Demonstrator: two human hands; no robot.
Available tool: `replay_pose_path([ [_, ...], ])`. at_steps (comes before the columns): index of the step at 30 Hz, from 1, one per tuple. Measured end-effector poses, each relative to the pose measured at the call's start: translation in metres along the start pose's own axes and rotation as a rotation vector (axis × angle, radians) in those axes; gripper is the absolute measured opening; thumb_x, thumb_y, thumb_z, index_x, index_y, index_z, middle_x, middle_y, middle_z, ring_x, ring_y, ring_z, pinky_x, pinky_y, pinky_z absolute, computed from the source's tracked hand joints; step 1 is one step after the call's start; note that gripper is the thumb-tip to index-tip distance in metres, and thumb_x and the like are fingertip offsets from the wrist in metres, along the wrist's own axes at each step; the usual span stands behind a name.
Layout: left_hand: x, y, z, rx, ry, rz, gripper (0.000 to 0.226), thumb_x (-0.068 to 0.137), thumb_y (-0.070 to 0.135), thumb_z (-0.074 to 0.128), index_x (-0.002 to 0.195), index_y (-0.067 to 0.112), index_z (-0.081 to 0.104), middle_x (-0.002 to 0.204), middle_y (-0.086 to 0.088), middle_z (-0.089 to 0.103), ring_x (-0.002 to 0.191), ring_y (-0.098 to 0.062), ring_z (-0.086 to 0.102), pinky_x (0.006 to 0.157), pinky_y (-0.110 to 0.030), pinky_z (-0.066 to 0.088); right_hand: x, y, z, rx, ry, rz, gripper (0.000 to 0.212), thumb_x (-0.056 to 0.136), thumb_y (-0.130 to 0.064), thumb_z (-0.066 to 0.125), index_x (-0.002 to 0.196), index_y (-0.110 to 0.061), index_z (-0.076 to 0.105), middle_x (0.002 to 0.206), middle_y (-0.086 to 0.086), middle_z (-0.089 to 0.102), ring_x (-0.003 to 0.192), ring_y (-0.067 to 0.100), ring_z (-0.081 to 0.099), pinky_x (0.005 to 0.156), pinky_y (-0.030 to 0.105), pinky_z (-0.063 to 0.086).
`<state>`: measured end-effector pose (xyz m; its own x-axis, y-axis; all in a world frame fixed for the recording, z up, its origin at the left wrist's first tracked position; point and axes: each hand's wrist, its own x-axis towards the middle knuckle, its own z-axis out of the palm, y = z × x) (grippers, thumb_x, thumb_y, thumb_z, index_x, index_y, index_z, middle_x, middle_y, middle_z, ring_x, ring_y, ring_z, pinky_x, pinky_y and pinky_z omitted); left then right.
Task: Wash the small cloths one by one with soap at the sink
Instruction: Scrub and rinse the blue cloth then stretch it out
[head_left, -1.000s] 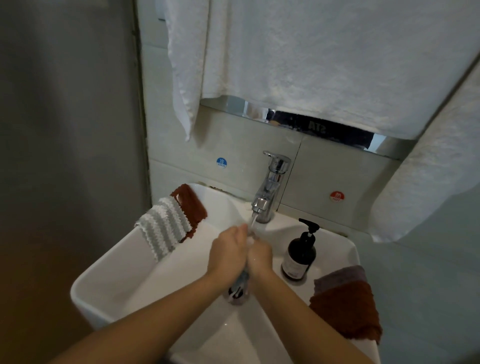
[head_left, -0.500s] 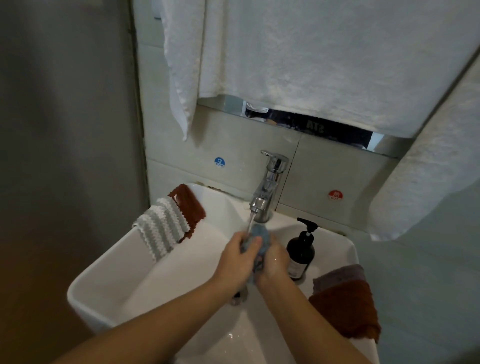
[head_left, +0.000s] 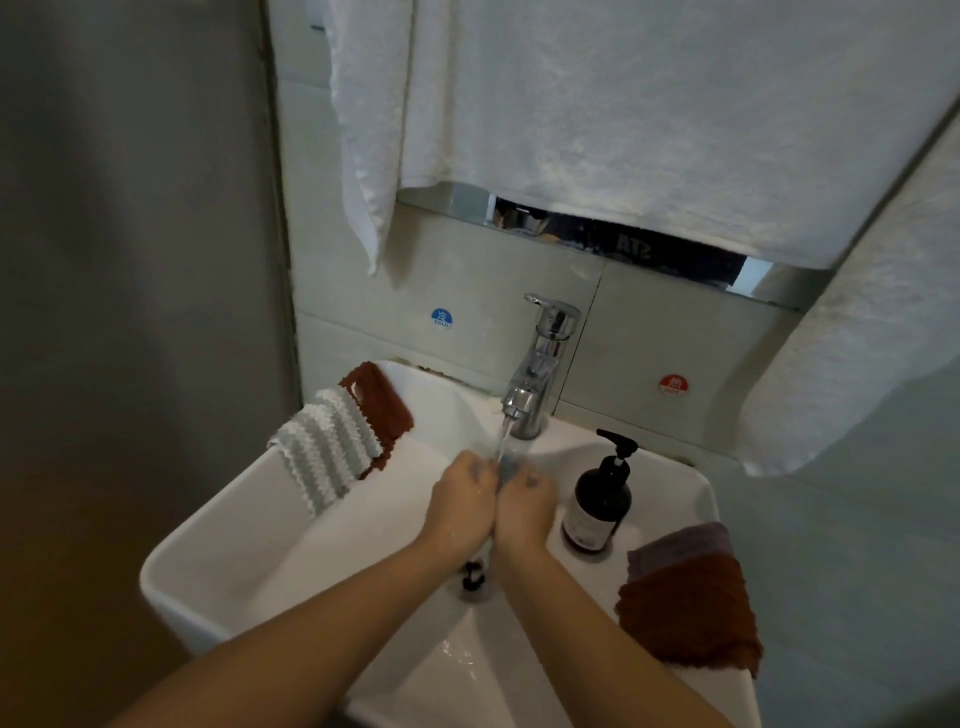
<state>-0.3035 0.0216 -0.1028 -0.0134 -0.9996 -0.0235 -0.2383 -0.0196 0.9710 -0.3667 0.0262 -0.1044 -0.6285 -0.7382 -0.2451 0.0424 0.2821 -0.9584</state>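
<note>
Gripping blue cloth (head_left: 508, 467), both hands (head_left: 491, 501).

White towels (head_left: 649, 114) hang over pale wall tiles (head_left: 467, 280) beside a grey wall (head_left: 130, 260).

White rectangular sink (head_left: 218, 566), wet basin, drain (head_left: 474, 577) just below the curled fingers (head_left: 470, 475). Chrome faucet (head_left: 537, 379) on the back ledge beyond the fingers, water running. Dark pump soap bottle (head_left: 597, 501) upright on the right ledge, just beside the fingers. Rust-brown cloth (head_left: 691, 618) over a purple-grey cloth (head_left: 680, 543) on the right rim, past the bottle. Grey-white striped cloth (head_left: 324, 447) draped over the left rim, overlapping another rust-brown cloth (head_left: 382, 397) behind it.
</note>
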Motion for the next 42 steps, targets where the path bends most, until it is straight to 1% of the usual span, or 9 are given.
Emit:
replay_pose_path([
  [4,0.010,-0.002,-0.018,-0.019,0.076,-0.073,0.014,0.099,0.027,0.050,0.097,0.013,0.050,0.087,-0.006,0.060,0.079,-0.019,0.059,0.074,-0.038,0.051,-0.021,0.003,0.000,-0.139,-0.306,-0.014,0.018,0.089,-0.023,0.048,0.080,-0.010,0.057,0.073,0.009,0.059,0.071,0.024,0.056,0.063,0.037,0.044],
  [9,0.004,0.003,-0.014,-0.259,-0.114,-0.243,0.024,0.100,0.034,0.046,0.091,0.015,0.056,0.087,-0.008,0.061,0.076,-0.020,0.059,0.059,-0.030,0.048,0.005,-0.031,-0.023,0.328,-0.248,0.326,0.039,0.099,-0.012,0.034,0.064,-0.004,0.047,0.037,0.007,0.049,0.051,0.023,0.049,0.051,0.031,0.040],
  [11,0.006,0.004,-0.018,-0.359,-0.117,-0.220,0.026,0.102,0.029,0.044,0.091,0.014,0.062,0.090,-0.009,0.065,0.082,-0.022,0.062,0.068,-0.030,0.050,0.011,-0.024,-0.022,0.285,-0.251,0.283,0.034,0.099,-0.012,0.040,0.073,0.001,0.058,0.050,0.012,0.061,0.058,0.027,0.058,0.058,0.035,0.050],
  [15,0.009,-0.005,-0.016,-0.087,0.092,-0.099,0.038,0.103,0.036,0.040,0.089,0.008,0.062,0.088,-0.011,0.066,0.089,-0.026,0.064,0.080,-0.037,0.051,-0.013,0.010,-0.015,-0.053,-0.368,0.052,0.021,0.101,-0.018,0.043,0.102,-0.009,0.062,0.098,0.017,0.070,0.085,0.026,0.070,0.074,0.039,0.059],
  [21,-0.006,0.000,-0.003,-0.081,-0.056,0.032,0.038,0.103,0.038,0.040,0.087,0.013,0.064,0.081,-0.007,0.069,0.079,-0.020,0.069,0.074,-0.038,0.058,-0.010,0.000,-0.018,-0.003,-0.085,-0.138,0.026,0.103,-0.028,0.039,0.086,-0.020,0.056,0.081,0.007,0.063,0.076,0.022,0.062,0.068,0.036,0.049],
  [27,-0.001,0.004,-0.014,0.019,0.039,0.129,0.033,0.103,0.033,0.042,0.078,0.017,0.055,0.070,0.000,0.059,0.065,-0.012,0.058,0.053,-0.017,0.043,-0.016,0.000,-0.013,-0.141,-0.153,-0.237,0.024,0.102,-0.025,0.039,0.083,-0.021,0.054,0.082,0.009,0.062,0.082,0.029,0.063,0.077,0.046,0.053],
  [31,-0.016,0.006,0.004,-0.149,-0.133,0.050,0.028,0.100,0.042,0.046,0.095,0.016,0.057,0.089,-0.005,0.067,0.085,-0.017,0.067,0.069,-0.034,0.059,0.002,-0.008,-0.022,-0.109,-0.026,-0.267,0.022,0.101,-0.023,0.045,0.080,-0.020,0.049,0.076,0.005,0.058,0.074,0.025,0.059,0.075,0.045,0.051],
  [37,0.006,0.001,-0.013,0.081,0.110,0.026,0.027,0.103,0.033,0.042,0.084,0.015,0.050,0.080,-0.002,0.057,0.076,-0.017,0.056,0.068,-0.032,0.043,-0.031,0.008,-0.025,-0.224,-0.302,-0.427,0.027,0.103,-0.023,0.040,0.079,-0.016,0.050,0.072,0.001,0.054,0.065,0.012,0.051,0.064,0.033,0.044],
  [42,-0.018,0.005,0.008,-0.112,-0.150,0.038,0.031,0.105,0.034,0.035,0.096,0.014,0.057,0.089,-0.006,0.064,0.082,-0.016,0.064,0.071,-0.031,0.054,0.005,-0.022,-0.014,-0.043,0.001,-0.268,0.027,0.104,-0.025,0.038,0.090,-0.010,0.055,0.080,0.008,0.058,0.078,0.023,0.059,0.071,0.037,0.047],
])
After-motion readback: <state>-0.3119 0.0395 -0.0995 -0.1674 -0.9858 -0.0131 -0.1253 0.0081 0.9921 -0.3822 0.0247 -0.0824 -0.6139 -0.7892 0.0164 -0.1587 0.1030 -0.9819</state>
